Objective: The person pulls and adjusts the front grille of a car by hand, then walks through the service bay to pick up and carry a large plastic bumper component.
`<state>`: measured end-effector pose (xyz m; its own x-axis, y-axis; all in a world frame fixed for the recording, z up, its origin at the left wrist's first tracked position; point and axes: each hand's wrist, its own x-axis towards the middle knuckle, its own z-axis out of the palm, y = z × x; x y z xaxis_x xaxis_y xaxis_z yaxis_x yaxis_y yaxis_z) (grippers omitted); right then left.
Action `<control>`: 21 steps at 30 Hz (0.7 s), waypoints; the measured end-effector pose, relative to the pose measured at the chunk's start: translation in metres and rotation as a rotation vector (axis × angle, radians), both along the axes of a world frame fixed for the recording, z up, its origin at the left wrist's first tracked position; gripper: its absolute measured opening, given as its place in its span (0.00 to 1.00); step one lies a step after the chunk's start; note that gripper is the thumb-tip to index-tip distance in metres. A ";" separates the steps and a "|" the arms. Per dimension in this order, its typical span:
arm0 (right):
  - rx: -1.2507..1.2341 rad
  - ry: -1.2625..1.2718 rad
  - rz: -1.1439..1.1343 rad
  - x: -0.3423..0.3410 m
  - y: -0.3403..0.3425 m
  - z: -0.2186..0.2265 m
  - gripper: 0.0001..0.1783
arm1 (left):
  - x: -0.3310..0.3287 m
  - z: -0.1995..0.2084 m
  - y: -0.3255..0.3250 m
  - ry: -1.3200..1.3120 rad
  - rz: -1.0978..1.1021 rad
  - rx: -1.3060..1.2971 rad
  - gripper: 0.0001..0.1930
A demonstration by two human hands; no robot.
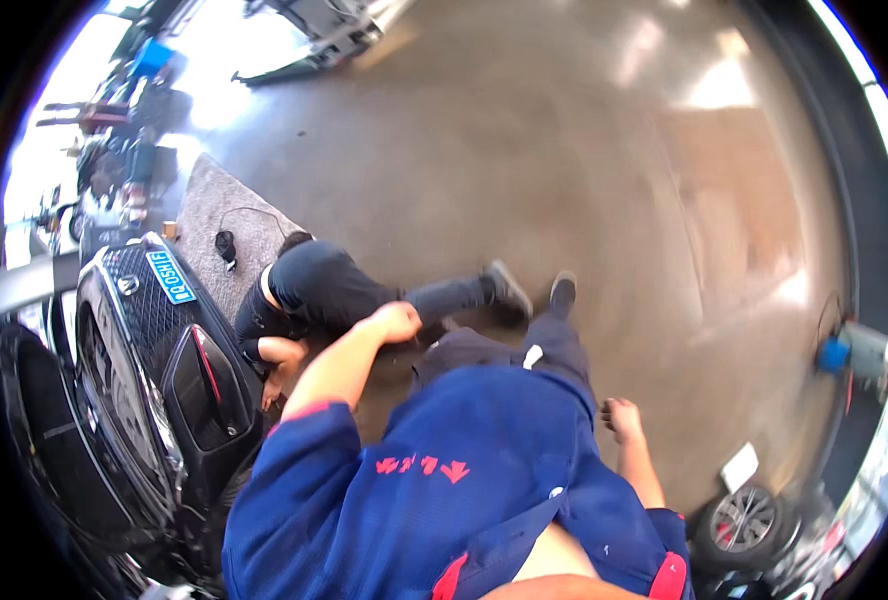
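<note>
My left hand (397, 322) is closed, its back toward me, in front of my body. Whatever it may hold is hidden beneath the fingers. In the picture it overlaps the dark trousers of a co-worker (329, 283), who is down low beside a black car (129, 390); I cannot tell whether it touches them. My right hand (621, 418) hangs at my right side, fingers loosely bent and a little apart, with darkened tips. No held object shows there. One of the co-worker's hands (273, 390) is low next to the car's corner.
A grey mat (226, 192) with a black corded thing (226, 247) lies to the left. A wheel (742, 522) stands at lower right by a white sheet (739, 467). A grey box-like unit (867, 357) is at the right wall, and equipment (329, 40) stands far ahead.
</note>
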<state>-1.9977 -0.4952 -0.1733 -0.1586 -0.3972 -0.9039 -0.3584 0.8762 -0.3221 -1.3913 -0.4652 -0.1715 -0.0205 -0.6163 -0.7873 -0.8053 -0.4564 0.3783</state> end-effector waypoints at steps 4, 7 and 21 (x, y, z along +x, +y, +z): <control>-0.349 0.185 0.165 -0.065 -0.287 0.008 0.12 | -0.046 0.070 -0.065 0.442 0.856 -0.069 0.15; -0.538 0.137 0.037 -0.003 -0.448 0.030 0.12 | -0.036 0.073 -0.065 0.380 1.259 -0.219 0.14; -0.103 -0.008 1.126 0.470 -0.647 0.038 0.16 | 0.124 -0.041 -0.163 0.055 0.773 -0.031 0.22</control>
